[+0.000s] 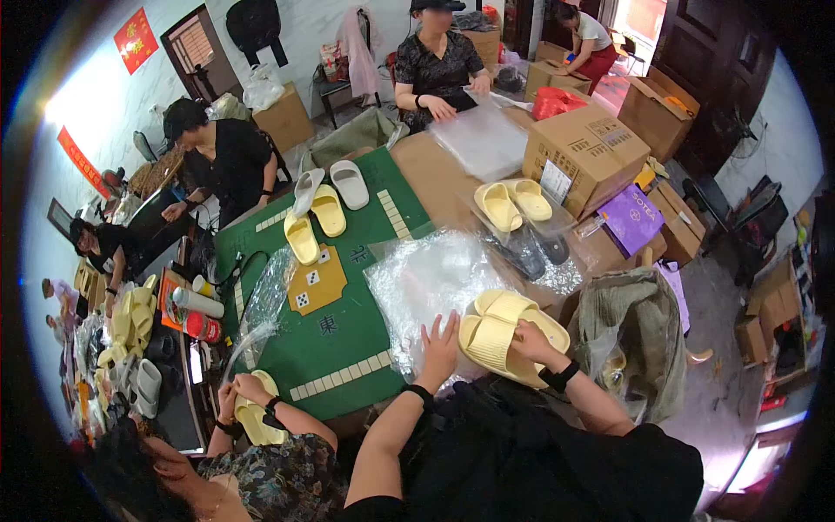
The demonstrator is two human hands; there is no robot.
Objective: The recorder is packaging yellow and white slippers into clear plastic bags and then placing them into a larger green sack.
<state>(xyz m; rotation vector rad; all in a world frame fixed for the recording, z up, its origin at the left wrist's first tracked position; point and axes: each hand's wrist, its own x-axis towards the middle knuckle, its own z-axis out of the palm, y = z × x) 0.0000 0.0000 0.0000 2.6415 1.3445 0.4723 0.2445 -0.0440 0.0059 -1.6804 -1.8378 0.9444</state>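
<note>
The fingers of the right hand [539,346] are grasping a pair of yellow slippers [489,342], which is at the near side of the surface [445,184]. The fingers of the left hand [439,352] are extended and released, touching the clear plastic bags [430,274]. These bags lie partly on the green mat [361,304].

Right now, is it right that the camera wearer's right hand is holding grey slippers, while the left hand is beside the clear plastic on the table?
Not quite: the slippers in the right hand are pale yellow, not grey, as the head view shows. The left hand is indeed beside the clear plastic on the table.
</note>
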